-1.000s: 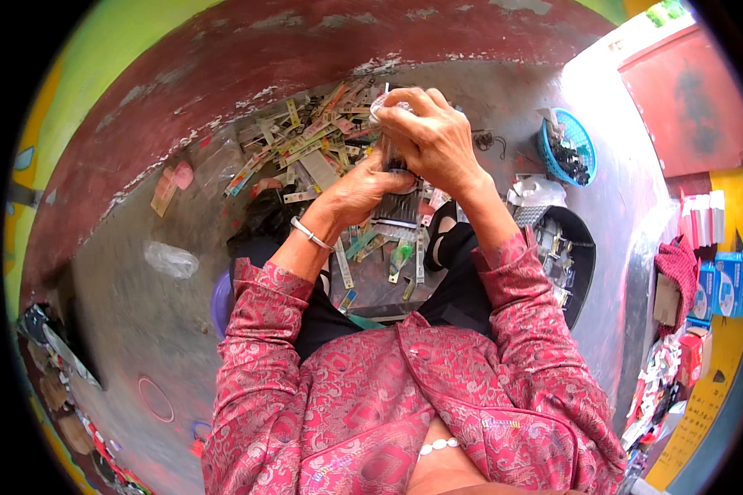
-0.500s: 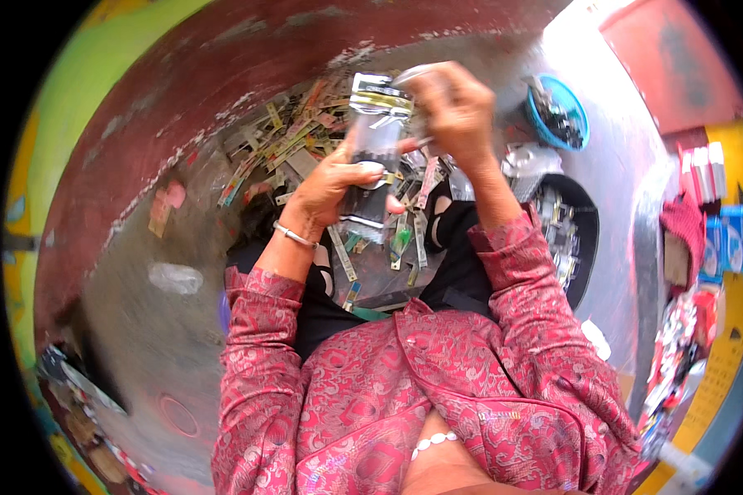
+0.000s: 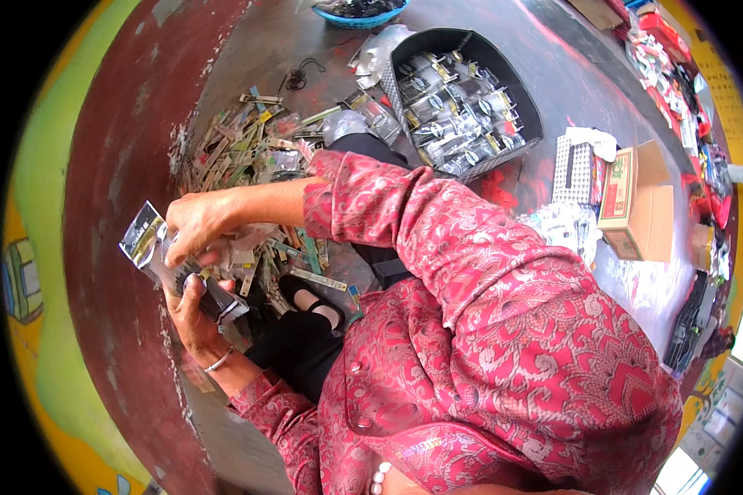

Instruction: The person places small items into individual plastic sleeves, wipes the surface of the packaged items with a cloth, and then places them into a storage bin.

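Both hands close on a stack of small clear packets at the left of the floor, beside a maroon wall.

The left hand (image 3: pixel 191 318), a silver bangle at its wrist, cups the stack of clear packets (image 3: pixel 173 264) from below with its fingers curled around the near end; the right hand (image 3: pixel 196 224) reaches across from the right and pinches the stack from above, fingers narrow on the topmost packet. The stack's long axis runs from upper left to lower right, its free end jutting out past the right hand's fingertips toward the wall (image 3: pixel 115 165). Just behind the hands lies a loose pile of packets (image 3: pixel 256 148) on the floor; well apart at upper right stands a black basket (image 3: pixel 530 115) of filled packets. What each packet contains appears to be small metal hardware, though the view is too distorted to say.
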The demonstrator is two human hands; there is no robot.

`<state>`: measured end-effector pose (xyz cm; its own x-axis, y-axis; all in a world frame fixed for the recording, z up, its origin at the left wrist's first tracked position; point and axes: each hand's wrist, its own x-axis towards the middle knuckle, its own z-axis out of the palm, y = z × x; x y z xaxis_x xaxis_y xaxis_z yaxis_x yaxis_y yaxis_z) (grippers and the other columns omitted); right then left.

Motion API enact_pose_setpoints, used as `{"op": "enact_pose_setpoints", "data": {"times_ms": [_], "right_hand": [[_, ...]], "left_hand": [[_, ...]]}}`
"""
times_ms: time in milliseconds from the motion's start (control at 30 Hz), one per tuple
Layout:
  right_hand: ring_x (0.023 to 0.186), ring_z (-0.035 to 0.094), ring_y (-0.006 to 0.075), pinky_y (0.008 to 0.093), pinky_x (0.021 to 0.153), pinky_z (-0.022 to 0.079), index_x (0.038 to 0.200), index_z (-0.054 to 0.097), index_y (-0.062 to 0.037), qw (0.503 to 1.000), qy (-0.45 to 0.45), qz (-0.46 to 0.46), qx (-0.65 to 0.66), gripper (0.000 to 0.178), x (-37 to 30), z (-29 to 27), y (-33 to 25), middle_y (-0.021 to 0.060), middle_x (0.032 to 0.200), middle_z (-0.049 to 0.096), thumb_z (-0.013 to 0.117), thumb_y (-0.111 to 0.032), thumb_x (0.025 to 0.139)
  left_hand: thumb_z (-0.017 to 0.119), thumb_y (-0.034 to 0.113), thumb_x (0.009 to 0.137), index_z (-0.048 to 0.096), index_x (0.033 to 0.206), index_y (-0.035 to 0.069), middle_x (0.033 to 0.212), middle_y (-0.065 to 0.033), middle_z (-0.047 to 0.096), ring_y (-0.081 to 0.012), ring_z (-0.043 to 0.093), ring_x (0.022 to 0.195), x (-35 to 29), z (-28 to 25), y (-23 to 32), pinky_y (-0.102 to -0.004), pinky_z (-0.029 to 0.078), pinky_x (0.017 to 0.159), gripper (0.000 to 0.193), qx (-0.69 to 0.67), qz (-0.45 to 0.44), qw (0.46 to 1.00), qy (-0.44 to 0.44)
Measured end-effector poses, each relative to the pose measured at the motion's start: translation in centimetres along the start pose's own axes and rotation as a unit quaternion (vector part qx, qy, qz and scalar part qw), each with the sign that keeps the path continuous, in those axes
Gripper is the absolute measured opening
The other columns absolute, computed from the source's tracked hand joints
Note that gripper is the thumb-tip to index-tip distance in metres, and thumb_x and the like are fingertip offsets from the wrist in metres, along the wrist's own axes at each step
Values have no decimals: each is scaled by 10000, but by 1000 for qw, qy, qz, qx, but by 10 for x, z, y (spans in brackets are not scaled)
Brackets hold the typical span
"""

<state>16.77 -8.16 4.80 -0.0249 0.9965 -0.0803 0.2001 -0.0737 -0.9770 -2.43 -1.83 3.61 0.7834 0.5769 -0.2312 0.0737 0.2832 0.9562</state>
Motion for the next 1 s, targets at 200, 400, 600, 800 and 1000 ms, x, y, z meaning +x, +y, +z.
{"op": "enact_pose_setpoints", "data": {"times_ms": [200, 400, 600, 800, 1000], "right_hand": [[627, 628, 238, 355, 589, 486, 762, 656, 25, 987, 154, -40, 10, 348, 11, -4, 7, 176, 664, 631, 666, -295, 628], [733, 648, 312, 373, 688, 504, 773, 674, 0, 955, 295, 4, 30, 364, 11, -23, 0, 208, 757, 643, 692, -339, 639], [779, 638, 341, 407, 721, 498, 743, 664, 15, 936, 348, 16, 43, 342, 14, -17, 4, 213, 752, 637, 682, -308, 629], [657, 648, 272, 368, 666, 515, 735, 655, 29, 929, 360, -15, 88, 296, -27, -81, -12, 195, 694, 636, 645, -266, 710], [556, 557, 96, 234, 490, 454, 738, 626, -4, 844, 475, -64, 241, 255, -160, -168, 75, 34, 595, 579, 664, -250, 788]], "left_hand": [[570, 128, 848, 351, 1279, -19, 1125, -144, 542, -224, 570, 984, 9, 9, -6, -378, 498, 807, 505, -10, 55, 998, -34], [596, 136, 847, 468, 1180, -13, 1016, -99, 596, -200, 593, 887, 29, -16, -16, -345, 472, 800, 387, -71, 63, 995, 10], [565, 172, 875, 455, 1204, 15, 1024, -84, 598, -181, 595, 862, 39, -10, -24, -332, 495, 727, 381, -50, 86, 994, 45], [504, 303, 907, 306, 1353, 44, 1341, -181, 387, -260, 546, 1071, 43, 28, -23, -321, 521, 812, 552, -196, -5, 972, -130], [472, 227, 921, 303, 1337, -5, 1297, -174, 438, -224, 532, 1093, 32, 9, -47, -284, 515, 838, 505, -152, -58, 987, -7]]}}
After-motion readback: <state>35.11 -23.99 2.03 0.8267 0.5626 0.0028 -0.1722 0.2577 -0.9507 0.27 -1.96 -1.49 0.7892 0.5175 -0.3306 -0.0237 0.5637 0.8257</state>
